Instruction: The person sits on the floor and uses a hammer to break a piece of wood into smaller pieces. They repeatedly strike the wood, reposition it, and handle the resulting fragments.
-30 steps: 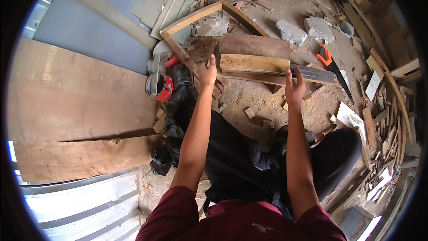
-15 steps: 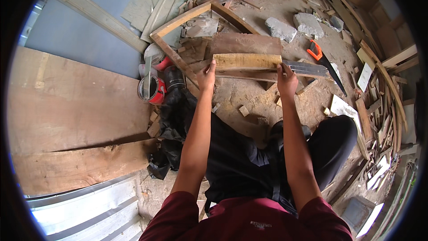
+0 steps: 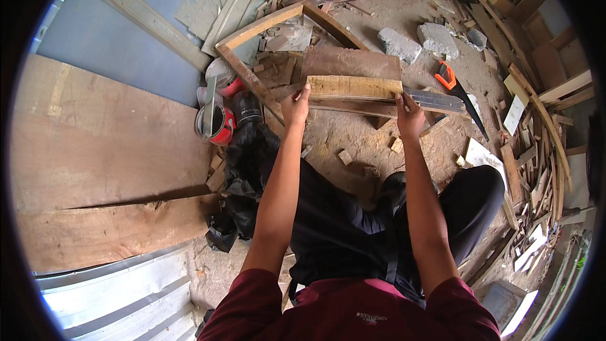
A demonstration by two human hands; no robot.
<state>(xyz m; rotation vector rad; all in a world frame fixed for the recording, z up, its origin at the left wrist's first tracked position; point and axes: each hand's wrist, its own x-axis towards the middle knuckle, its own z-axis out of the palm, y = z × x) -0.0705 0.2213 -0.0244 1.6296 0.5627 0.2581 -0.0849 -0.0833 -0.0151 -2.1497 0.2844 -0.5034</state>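
Observation:
A short light-brown wooden board (image 3: 355,87) spans the gap between my two hands. My left hand (image 3: 296,107) grips its left end, thumb on the near face. At the other end, my right hand (image 3: 409,115) is closed on the board's right edge. Just behind it stands a wider reddish-brown board (image 3: 350,62). Beneath and to the right runs a dark grey wooden plank (image 3: 435,102). A handsaw (image 3: 459,90) with an orange and black handle lies to the right of these.
A wooden frame (image 3: 268,27) leans behind my left hand. Red paint cans (image 3: 225,127) and a black plastic bag (image 3: 252,158) are at left. Concrete chunks (image 3: 400,45) lie at the far side. Wood scraps (image 3: 540,177) are heaped at right. A large plywood sheet (image 3: 113,139) is at far left.
The view has shifted slightly. Both hands keep their hold on the wooden board, which stays in nearly the same place.

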